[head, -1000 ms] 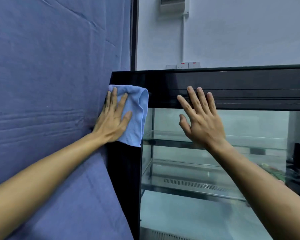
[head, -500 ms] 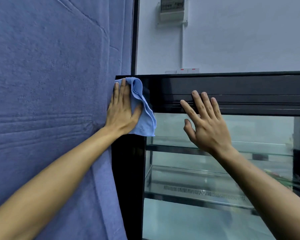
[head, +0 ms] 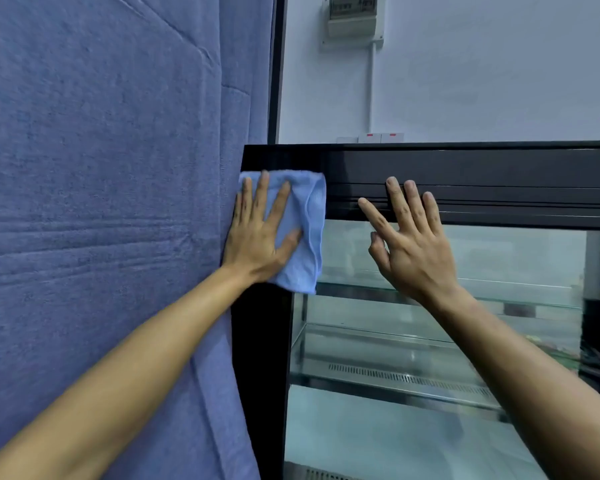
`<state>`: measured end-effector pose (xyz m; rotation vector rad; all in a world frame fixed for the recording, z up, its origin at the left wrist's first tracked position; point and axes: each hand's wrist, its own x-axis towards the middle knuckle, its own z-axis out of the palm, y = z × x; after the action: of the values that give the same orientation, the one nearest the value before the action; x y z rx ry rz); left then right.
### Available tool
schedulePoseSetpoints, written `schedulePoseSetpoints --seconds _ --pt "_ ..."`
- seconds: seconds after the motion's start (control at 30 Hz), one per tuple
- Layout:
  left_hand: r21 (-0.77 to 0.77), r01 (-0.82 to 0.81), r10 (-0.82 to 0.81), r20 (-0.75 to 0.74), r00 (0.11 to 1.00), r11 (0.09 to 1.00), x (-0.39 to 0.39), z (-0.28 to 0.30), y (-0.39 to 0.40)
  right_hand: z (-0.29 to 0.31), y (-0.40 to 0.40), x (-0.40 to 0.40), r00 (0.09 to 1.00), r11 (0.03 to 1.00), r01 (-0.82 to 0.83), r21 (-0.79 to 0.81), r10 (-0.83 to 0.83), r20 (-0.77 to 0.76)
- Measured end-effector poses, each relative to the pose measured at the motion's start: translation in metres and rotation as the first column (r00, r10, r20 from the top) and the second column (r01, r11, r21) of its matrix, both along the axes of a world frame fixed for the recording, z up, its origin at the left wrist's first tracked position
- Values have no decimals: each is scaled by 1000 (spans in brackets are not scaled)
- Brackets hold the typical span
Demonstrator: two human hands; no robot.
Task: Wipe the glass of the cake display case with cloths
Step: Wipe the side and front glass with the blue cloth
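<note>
1. Head view puts the display case [head: 465, 168] across the right half of my picture, its black top frame running from about 9 o'clock out to 3 o'clock, with the glass [head: 499, 258] below it.

2. My left hand [head: 257, 237] lies flat on the blue cloth [head: 309, 237], fingers straight and spread and pointing to 12 o'clock, thumb out toward 3 o'clock. It presses the cloth rather than clutching it; I judge the flat palm is there to spread pressure over the whole pad.

3. Most of the cloth sits on the case's upper left corner, over the dark corner post. Only its edge at 3 o'clock overlaps the glass, and it hangs a little loose at 5 o'clock.

4. My right hand [head: 409, 244] is released and holds nothing: fingers extended, tips at the lower lip of the top frame, palm over the top of the glass. I read it as a brace that steadies me while the other arm works. Whether the palm truly touches the pane, I cannot tell.

5. At 9 o'clock of the cloth hangs a blue fabric panel [head: 101, 237], just beside the case, so the left hand has little room on that side.

6. By my judgement the wiping is at the corner, with most of the pane toward 3 and 5 o'clock not yet covered.

7. High at 12 o'clock a wall box [head: 352, 15] sits well apart.
</note>
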<state>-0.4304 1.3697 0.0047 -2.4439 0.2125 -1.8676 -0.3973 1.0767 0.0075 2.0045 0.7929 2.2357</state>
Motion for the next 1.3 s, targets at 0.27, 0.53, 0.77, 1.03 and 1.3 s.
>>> schedulePoseSetpoints --seconds 0.27,0.53,0.77,1.03,1.3 --pt "5 60 -60 24 998 998 0 -16 -5 -3 4 -4 998 1000 6 21 -5 -55" --pt "162 45 -15 -183 983 986 -25 -179 42 -4 5 -4 998 999 31 20 -29 -63" --pt "-89 19 -23 -46 999 996 -9 18 -1 -4 6 -3 998 999 24 23 -23 -60" --pt "-83 69 -65 49 997 994 1 -54 -13 -7 7 -1 999 999 16 33 -15 -37" --pt "-3 66 -65 -214 975 998 -22 -243 6 -6 7 -2 999 999 31 36 -29 -42"
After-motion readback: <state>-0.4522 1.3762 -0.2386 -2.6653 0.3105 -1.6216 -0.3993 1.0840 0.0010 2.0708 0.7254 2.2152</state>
